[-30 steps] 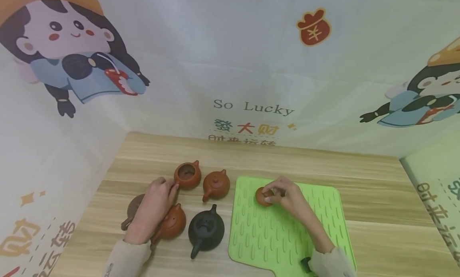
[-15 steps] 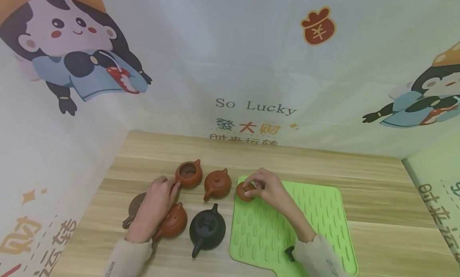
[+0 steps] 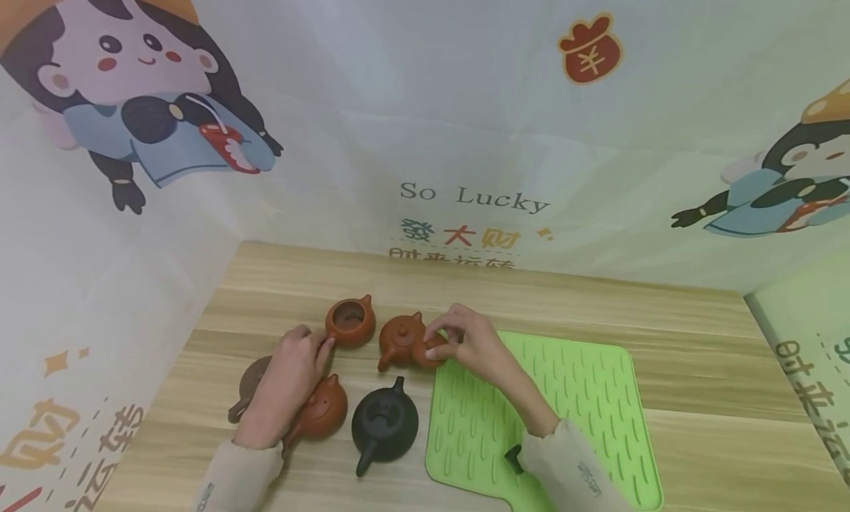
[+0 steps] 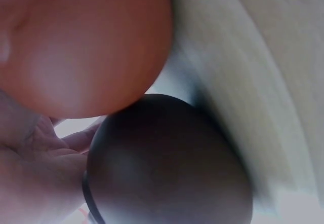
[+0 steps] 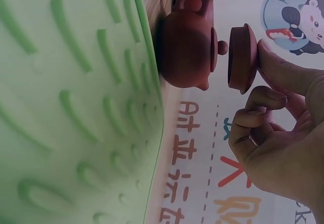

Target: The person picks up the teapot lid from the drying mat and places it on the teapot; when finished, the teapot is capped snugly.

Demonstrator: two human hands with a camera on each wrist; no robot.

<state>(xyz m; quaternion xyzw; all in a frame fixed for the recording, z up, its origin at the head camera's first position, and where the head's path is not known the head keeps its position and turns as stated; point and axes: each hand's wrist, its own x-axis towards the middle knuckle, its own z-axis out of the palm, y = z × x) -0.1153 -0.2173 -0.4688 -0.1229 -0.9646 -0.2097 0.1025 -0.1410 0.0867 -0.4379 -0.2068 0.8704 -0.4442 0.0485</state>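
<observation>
My left hand (image 3: 296, 361) pinches the handle side of a red-brown clay teapot (image 3: 336, 337) without a lid; the handle is hidden by the fingers. My right hand (image 3: 470, 346) pinches the knob of a round clay lid (image 5: 243, 59) between thumb and fingers. In the right wrist view the lid hangs free in the air, rim toward a lidded red-brown teapot (image 5: 185, 49). Seen from the head, it overlaps that teapot's right side. Below my left forearm sit an orange-red teapot (image 4: 86, 51) and a dark brown teapot (image 4: 167, 163).
A black lidded teapot (image 3: 385, 427) stands in the front middle. The green ridged mat (image 3: 564, 394) lies to the right on the wooden table (image 3: 690, 364). A printed cloth (image 3: 345, 150) hangs behind and along the sides.
My right hand has carried the lid leftward from above the green mat to the lidded teapot's right side. The left hand and the standing teapots have stayed in place.
</observation>
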